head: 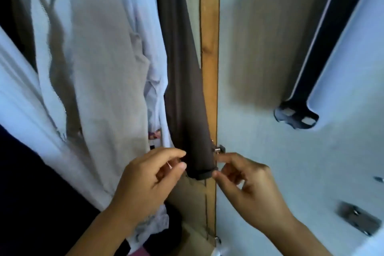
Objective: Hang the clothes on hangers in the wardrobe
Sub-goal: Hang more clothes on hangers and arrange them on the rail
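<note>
Nearest the camera, both hands work at the bottom end of a dark brown garment (pixel 185 89) that hangs inside the wardrobe. The left hand (pixel 145 181) has its thumb and forefinger curled toward the left side of the rolled cuff (pixel 200 172), touching or all but touching it; whether cloth is truly pinched there cannot be told. The right hand (pixel 249 185) closes thumb and forefinger on the cuff's right edge, its other fingers curled beneath.

The brown piece looks like a sleeve or narrow leg, hanging straight down from above the frame, so it seems to be on its hanger already, and the work now looks like straightening the turned-up cuff. The cloth appears thin, soft and light; it should fold and slip easily and carry no shape of its own. The doubled hem is the firmest place to take hold, one side in each hand, drawing gently downward.

Just left of it hangs a pale lilac garment (pixel 99 68), loose and creased. Behind the brown cloth runs the wooden edge of the wardrobe (pixel 209 48), with a small metal catch (pixel 218 149) beside the cuff. Farther right stands the pale door (pixel 270 68) with a dark handle (pixel 324 43).
</note>
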Available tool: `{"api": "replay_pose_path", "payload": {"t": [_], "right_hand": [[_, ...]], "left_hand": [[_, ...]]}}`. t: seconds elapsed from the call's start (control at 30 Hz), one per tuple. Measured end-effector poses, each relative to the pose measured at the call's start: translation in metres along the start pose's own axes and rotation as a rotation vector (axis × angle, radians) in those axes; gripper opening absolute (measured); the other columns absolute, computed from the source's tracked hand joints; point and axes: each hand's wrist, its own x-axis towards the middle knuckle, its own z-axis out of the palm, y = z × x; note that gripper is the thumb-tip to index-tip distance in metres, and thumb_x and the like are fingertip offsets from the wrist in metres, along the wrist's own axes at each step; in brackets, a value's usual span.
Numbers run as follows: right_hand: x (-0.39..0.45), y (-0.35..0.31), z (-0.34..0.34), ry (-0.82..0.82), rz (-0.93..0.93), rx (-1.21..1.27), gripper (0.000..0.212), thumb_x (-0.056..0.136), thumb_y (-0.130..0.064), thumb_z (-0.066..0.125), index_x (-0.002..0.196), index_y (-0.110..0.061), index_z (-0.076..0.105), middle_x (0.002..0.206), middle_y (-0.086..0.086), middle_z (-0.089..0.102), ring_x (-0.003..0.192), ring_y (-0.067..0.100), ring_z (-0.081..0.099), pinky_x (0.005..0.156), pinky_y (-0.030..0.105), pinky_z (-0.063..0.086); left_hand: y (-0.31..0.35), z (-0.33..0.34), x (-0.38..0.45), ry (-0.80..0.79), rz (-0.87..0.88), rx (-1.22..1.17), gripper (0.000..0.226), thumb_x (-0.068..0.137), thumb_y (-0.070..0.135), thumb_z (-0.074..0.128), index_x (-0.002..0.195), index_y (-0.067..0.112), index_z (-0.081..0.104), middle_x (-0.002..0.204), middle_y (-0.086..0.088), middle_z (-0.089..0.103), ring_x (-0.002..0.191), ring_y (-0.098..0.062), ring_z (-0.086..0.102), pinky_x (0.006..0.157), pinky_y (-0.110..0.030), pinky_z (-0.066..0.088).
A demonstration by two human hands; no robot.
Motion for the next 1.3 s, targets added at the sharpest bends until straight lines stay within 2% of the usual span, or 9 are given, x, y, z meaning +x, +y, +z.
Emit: {"api": "replay_pose_path", "payload": {"t": [0.2,0.47,0.57,0.73,0.83,0.9,0.97,1.17,1.3], "right_hand": [[-0.12,0.037,-0.051,0.016,0.305,-0.104,0.041,0.075,-0.059,0.044,0.104,-0.037,0.062,0.074,-0.018,0.063,0.074,0.001,0.057,0.064,0.016,0.045],[-0.271,0.056,-0.138,0.191,0.615,-0.273,0.04,0.078,-0.052,0.047,0.104,-0.028,0.066,0.069,-0.021,0.059,0.069,-0.001,0.056,0.065,0.019,0.047],[-0.335,0.053,-0.175,0.264,0.729,-0.346,0.035,0.078,-0.048,0.05,0.1,-0.027,0.068,0.068,-0.017,0.06,0.065,-0.005,0.053,0.062,0.011,0.043],[-0.443,0.029,-0.234,0.443,0.935,-0.4,0.029,0.076,-0.048,0.052,0.097,-0.033,0.065,0.067,-0.016,0.059,0.063,0.001,0.054,0.06,0.02,0.045],[-0.508,0.009,-0.26,0.593,1.054,-0.437,0.031,0.075,-0.051,0.049,0.096,-0.035,0.065,0.083,-0.02,0.06,0.068,0.004,0.056,0.059,0.018,0.045],[-0.539,-0.003,-0.268,0.674,1.125,-0.443,0.039,0.074,-0.054,0.048,0.098,-0.031,0.068,0.091,-0.023,0.058,0.071,0.003,0.056,0.06,0.014,0.043],[-0.574,-0.018,-0.273,0.765,1.207,-0.45,0.039,0.073,-0.052,0.051,0.099,-0.029,0.069,0.08,-0.017,0.061,0.07,0.003,0.057,0.061,0.011,0.042],[-0.663,-0.067,-0.274,1.087,1.42,-0.46,0.023,0.077,-0.018,0.076,0.093,-0.031,0.068,0.08,-0.022,0.062,0.066,0.001,0.057,0.058,0.007,0.039],[-0.7,-0.097,-0.265,1.333,1.516,-0.509,0.022,0.077,-0.011,0.075,0.089,-0.027,0.067,0.074,-0.025,0.061,0.059,0.001,0.055,0.056,0.008,0.039]], "left_hand": [[0.021,0.077,-0.041,-0.446,-0.009,-0.091,0.05,0.077,0.076,0.042,0.102,0.04,0.066,0.092,0.029,0.064,0.082,0.006,0.063,0.067,-0.016,0.051],[0.123,0.184,-0.077,-0.758,0.205,-0.139,0.034,0.076,0.06,0.049,0.104,0.043,0.057,0.084,0.023,0.062,0.067,0.006,0.058,0.06,-0.017,0.046],[0.181,0.223,-0.091,-0.84,0.261,-0.171,0.04,0.073,0.064,0.043,0.109,0.049,0.049,0.092,0.028,0.061,0.072,0.007,0.06,0.066,-0.019,0.048],[0.291,0.289,-0.129,-0.999,0.432,-0.266,0.042,0.073,0.067,0.041,0.099,0.042,0.063,0.091,0.028,0.062,0.078,0.004,0.061,0.068,-0.017,0.05],[0.363,0.326,-0.165,-1.079,0.571,-0.328,0.031,0.077,0.058,0.052,0.096,0.038,0.067,0.088,0.025,0.062,0.079,0.001,0.06,0.066,-0.01,0.045],[0.402,0.341,-0.186,-1.137,0.63,-0.368,0.025,0.079,0.054,0.055,0.097,0.04,0.065,0.085,0.023,0.063,0.079,-0.001,0.059,0.063,-0.007,0.042],[0.438,0.354,-0.21,-1.201,0.725,-0.399,0.036,0.075,0.062,0.045,0.104,0.045,0.055,0.089,0.024,0.062,0.079,0.001,0.058,0.063,-0.007,0.042],[0.526,0.381,-0.265,-1.373,0.991,-0.44,0.053,0.07,0.068,0.034,0.1,0.038,0.066,0.089,0.022,0.063,0.083,0.003,0.058,0.073,-0.015,0.046],[0.567,0.394,-0.297,-1.479,1.138,-0.451,0.033,0.076,0.062,0.048,0.102,0.044,0.058,0.089,0.024,0.063,0.082,0.004,0.058,0.073,-0.016,0.047]]}}
